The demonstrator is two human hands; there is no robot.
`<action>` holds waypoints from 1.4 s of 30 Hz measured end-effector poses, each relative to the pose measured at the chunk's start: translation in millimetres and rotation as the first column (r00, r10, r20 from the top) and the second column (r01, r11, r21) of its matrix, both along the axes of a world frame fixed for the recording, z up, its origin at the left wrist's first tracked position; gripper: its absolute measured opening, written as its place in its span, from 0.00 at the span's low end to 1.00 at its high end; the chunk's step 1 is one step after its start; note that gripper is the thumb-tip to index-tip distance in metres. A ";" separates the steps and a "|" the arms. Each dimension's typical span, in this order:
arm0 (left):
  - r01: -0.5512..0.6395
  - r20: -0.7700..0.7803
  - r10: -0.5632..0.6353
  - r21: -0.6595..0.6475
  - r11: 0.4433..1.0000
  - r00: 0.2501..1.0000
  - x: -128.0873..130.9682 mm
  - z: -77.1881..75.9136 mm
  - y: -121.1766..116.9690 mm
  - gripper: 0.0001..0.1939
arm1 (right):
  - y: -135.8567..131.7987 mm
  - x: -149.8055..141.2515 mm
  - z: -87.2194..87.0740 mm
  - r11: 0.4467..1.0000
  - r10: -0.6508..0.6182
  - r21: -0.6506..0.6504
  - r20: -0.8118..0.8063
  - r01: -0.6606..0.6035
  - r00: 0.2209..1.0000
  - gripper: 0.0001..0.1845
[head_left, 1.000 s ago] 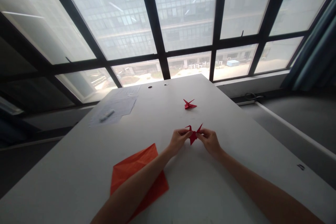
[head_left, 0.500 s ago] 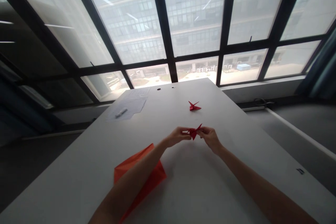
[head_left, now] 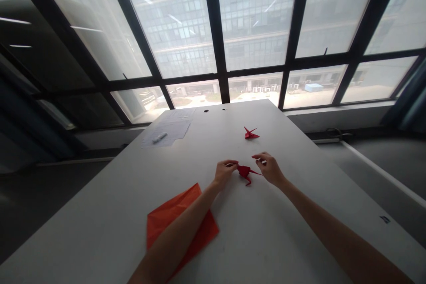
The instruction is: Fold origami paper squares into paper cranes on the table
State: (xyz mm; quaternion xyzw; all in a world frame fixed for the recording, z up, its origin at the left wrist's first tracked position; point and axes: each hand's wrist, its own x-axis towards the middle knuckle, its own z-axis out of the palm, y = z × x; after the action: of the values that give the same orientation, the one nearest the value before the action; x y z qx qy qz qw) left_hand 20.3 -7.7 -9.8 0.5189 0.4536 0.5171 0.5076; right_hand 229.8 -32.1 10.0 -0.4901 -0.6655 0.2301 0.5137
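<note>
A small red paper crane (head_left: 245, 171) lies on the white table (head_left: 266, 230) between my hands. My left hand (head_left: 224, 171) is closed, pinching the crane's left tip between thumb and fingers. My right hand (head_left: 270, 168) hovers at the crane's right wing tip. Its fingers are loosely curled and apart, and the forefinger and thumb hold nothing. A second red paper crane (head_left: 250, 133) stands farther back on the table, apart from both hands.
A large folded orange-red paper sheet (head_left: 176, 222) lies under my left forearm near the front. White papers (head_left: 173, 129) with a marker (head_left: 159, 137) on them sit at the far left. Two cable holes mark the table's far edge, below big windows.
The crane has come down from between both pinching hands onto the table. My right hand has let go of its wing and opened; my left hand still pinches it.
</note>
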 end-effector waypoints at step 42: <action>0.434 0.806 -0.138 -0.158 0.887 0.576 -15.0 8.4 4.7 0.09 | 57.9 -72.4 43.4 0.900 0.342 -0.150 -0.341 -0.410 0.876 0.11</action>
State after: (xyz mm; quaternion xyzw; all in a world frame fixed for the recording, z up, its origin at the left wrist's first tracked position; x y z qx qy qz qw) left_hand 5.4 -3.0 -1.4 0.2167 0.1804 0.5123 0.8112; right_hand 157.4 25.8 53.5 -0.3622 -0.6311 0.4705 0.4991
